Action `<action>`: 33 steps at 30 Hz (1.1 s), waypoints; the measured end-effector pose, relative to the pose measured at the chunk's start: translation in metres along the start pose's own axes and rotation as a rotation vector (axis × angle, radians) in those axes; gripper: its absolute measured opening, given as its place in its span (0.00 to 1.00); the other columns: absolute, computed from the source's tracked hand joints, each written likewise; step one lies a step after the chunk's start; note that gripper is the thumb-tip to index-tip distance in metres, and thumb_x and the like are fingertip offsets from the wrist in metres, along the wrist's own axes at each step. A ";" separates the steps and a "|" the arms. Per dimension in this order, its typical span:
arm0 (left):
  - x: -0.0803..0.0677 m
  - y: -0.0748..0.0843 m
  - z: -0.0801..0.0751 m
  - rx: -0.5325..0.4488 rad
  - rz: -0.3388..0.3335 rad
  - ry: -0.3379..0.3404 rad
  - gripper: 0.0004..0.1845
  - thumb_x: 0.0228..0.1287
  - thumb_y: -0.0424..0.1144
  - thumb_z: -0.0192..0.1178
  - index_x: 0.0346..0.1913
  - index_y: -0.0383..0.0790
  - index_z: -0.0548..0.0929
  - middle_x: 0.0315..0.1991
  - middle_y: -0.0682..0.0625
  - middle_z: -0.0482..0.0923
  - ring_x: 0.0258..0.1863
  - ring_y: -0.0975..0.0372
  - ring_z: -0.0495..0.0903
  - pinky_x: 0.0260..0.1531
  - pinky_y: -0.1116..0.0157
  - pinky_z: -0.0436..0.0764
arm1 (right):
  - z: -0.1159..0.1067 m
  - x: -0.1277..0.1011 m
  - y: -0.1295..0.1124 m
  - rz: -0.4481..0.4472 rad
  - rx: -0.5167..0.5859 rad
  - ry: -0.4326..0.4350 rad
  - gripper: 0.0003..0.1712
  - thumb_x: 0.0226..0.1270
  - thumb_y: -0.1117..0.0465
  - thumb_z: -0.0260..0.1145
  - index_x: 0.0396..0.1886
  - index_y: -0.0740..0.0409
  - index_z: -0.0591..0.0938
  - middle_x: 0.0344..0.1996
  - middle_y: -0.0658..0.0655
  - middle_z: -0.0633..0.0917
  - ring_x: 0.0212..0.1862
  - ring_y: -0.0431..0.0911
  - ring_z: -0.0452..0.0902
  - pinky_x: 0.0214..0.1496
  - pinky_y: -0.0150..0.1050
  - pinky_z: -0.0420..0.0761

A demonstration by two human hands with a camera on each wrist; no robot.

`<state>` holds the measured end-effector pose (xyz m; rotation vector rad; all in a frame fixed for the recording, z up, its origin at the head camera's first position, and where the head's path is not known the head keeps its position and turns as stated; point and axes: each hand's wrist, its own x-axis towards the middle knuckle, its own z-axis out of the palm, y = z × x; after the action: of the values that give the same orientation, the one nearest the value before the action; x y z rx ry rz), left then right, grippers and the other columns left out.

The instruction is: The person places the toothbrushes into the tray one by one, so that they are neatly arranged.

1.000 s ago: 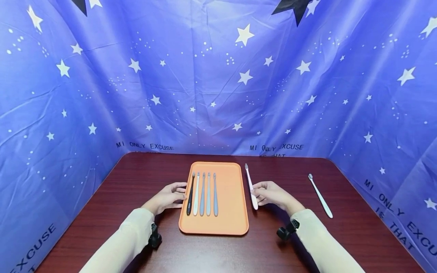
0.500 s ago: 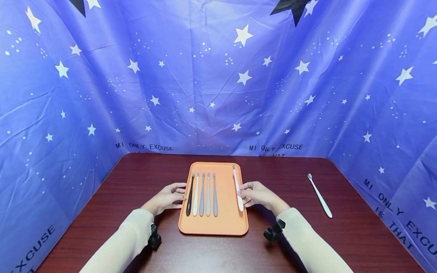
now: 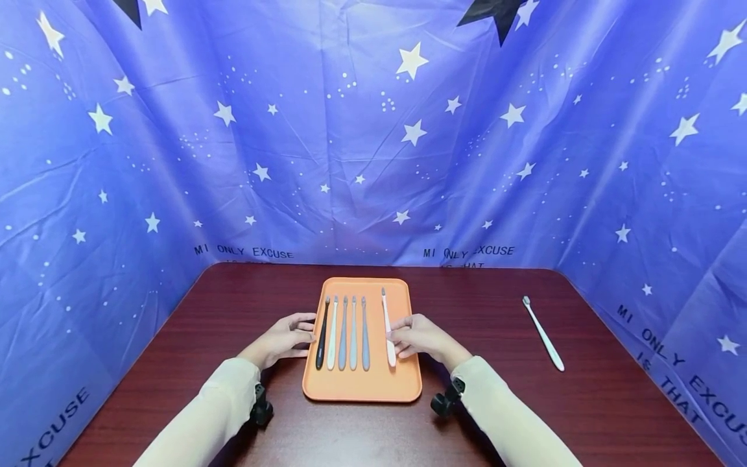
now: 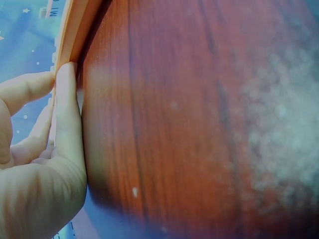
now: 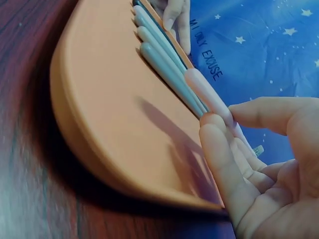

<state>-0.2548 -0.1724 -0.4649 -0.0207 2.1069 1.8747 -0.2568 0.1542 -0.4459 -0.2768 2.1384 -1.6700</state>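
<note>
Four toothbrushes (image 3: 343, 332) lie side by side in the left half of the orange tray (image 3: 403, 383) on my dark wood table (image 3: 583, 415), one black, one white, two grey-blue. My right hand (image 3: 417, 335) pinches a pink toothbrush (image 3: 388, 324) by its handle between thumb and fingertips, just right of that row, over bare tray floor. My left hand (image 3: 284, 338) rests with straight fingers against the tray's left rim. One white toothbrush (image 3: 543, 334) lies well apart on open table to the right.
</note>
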 end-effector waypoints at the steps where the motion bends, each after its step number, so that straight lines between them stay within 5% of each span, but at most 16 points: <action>1: 0.000 0.000 0.000 -0.002 0.002 -0.001 0.32 0.64 0.25 0.61 0.71 0.35 0.68 0.58 0.38 0.72 0.45 0.56 0.82 0.45 0.54 0.85 | 0.002 0.001 0.000 -0.001 -0.005 0.001 0.25 0.67 0.65 0.66 0.56 0.80 0.74 0.30 0.58 0.85 0.29 0.43 0.82 0.32 0.35 0.86; 33: 0.000 -0.001 -0.001 0.012 0.003 -0.004 0.32 0.65 0.25 0.62 0.72 0.35 0.67 0.57 0.38 0.72 0.45 0.56 0.81 0.45 0.54 0.86 | 0.026 0.017 -0.003 0.054 -0.132 0.066 0.09 0.67 0.65 0.68 0.42 0.68 0.83 0.27 0.58 0.85 0.24 0.41 0.81 0.28 0.36 0.86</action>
<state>-0.2551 -0.1732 -0.4655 -0.0109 2.1170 1.8621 -0.2612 0.1236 -0.4519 -0.2023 2.2880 -1.5306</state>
